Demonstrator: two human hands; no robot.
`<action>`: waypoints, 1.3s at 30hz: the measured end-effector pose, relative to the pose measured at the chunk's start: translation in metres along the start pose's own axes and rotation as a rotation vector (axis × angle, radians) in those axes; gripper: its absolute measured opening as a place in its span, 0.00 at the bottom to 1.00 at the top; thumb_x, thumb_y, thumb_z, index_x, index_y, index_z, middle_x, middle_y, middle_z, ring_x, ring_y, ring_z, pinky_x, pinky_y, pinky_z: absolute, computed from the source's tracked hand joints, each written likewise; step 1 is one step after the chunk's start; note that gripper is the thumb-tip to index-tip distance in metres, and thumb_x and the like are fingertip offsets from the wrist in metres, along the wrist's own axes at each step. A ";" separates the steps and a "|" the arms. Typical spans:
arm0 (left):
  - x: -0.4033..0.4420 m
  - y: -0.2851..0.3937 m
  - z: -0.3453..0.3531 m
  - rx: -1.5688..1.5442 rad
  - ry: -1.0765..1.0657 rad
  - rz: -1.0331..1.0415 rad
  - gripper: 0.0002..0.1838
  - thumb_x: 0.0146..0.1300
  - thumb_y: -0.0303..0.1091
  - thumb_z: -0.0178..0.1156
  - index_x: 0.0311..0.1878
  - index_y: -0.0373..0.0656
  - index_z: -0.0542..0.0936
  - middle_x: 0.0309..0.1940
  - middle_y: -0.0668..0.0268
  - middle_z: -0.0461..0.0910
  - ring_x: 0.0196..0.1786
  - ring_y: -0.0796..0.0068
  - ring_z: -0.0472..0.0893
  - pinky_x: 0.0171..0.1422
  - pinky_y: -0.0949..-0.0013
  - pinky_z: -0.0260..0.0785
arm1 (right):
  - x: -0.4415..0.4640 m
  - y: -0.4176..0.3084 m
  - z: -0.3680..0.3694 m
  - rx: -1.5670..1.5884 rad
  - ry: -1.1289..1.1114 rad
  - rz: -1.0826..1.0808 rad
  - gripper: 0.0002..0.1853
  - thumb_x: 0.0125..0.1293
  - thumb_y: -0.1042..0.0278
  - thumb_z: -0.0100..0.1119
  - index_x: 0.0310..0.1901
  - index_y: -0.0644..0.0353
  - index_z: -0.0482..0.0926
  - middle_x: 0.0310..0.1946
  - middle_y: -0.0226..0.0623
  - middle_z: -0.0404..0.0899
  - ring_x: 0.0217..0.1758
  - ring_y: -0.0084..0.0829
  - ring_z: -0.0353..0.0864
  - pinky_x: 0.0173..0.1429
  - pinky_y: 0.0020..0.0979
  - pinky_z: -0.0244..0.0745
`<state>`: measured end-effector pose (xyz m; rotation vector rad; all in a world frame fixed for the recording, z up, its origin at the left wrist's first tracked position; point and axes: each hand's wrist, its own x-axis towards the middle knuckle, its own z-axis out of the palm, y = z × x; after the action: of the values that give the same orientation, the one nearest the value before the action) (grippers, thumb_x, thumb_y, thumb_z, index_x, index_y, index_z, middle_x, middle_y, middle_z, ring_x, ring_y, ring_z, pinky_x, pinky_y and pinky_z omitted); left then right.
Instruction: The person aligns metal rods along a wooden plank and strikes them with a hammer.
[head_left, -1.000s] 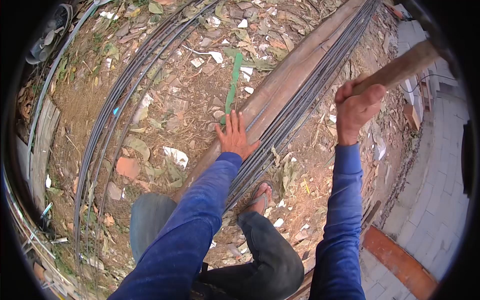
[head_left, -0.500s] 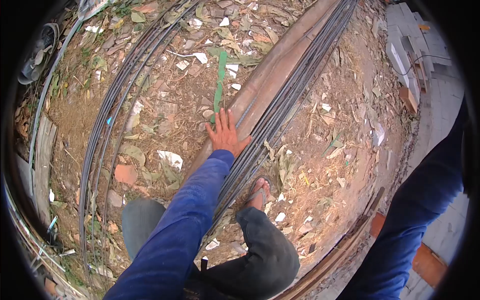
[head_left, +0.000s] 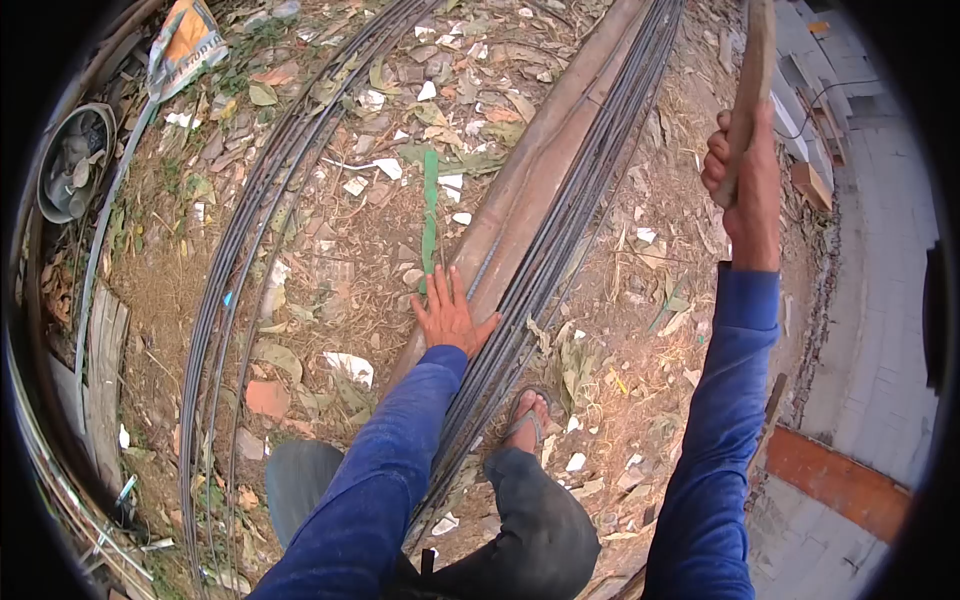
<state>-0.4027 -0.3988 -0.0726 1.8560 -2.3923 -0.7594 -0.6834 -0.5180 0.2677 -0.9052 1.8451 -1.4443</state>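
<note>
My left hand (head_left: pixel 450 318) lies with fingers spread on a long brown wooden beam (head_left: pixel 535 165); its thumb reaches to a bundle of dark steel rods (head_left: pixel 590 185) running along the beam. My right hand (head_left: pixel 750 185) is raised at the upper right, fingers wrapped round a length of wood (head_left: pixel 752 75). The wood points up and its far end leaves the view. A green strip (head_left: pixel 430 200) lies on the ground just beyond my left fingertips.
More bent steel rods (head_left: pixel 225 255) curve over the littered ground on the left. A bucket (head_left: pixel 75 165) and a printed sack (head_left: pixel 185 50) are at the upper left. Grey paving (head_left: pixel 885 250) with an orange-brown board (head_left: pixel 840 485) borders the right. My sandaled foot (head_left: pixel 527 420) stands beside the rods.
My right arm has swung up and inward, bringing the right hand and the piece of wood into view. My left hand stays on the beam while the view has shifted slightly.
</note>
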 end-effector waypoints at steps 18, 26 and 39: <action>-0.013 0.000 0.003 0.052 0.000 0.008 0.66 0.56 0.73 0.67 0.85 0.39 0.48 0.84 0.44 0.47 0.86 0.45 0.46 0.84 0.32 0.37 | -0.013 0.145 0.014 0.372 0.032 0.450 0.32 0.80 0.30 0.40 0.39 0.57 0.68 0.20 0.27 0.65 0.17 0.21 0.66 0.18 0.24 0.63; -0.002 0.001 0.005 0.051 0.067 0.047 0.65 0.56 0.72 0.67 0.84 0.38 0.50 0.84 0.43 0.48 0.86 0.43 0.48 0.83 0.31 0.40 | 0.038 -0.030 -0.195 0.481 0.067 -0.766 0.29 0.80 0.37 0.41 0.39 0.60 0.70 0.30 0.35 0.71 0.31 0.29 0.70 0.34 0.31 0.68; -0.001 -0.001 0.009 0.065 0.055 0.039 0.66 0.56 0.73 0.66 0.85 0.39 0.48 0.84 0.44 0.46 0.85 0.43 0.49 0.82 0.30 0.40 | -0.059 0.203 -0.042 0.451 0.237 0.446 0.33 0.78 0.27 0.39 0.41 0.55 0.66 0.22 0.25 0.64 0.18 0.18 0.64 0.18 0.23 0.63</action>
<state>-0.4039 -0.3946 -0.0811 1.8211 -2.4400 -0.6268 -0.7115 -0.4126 0.0816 -0.0962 1.6364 -1.6203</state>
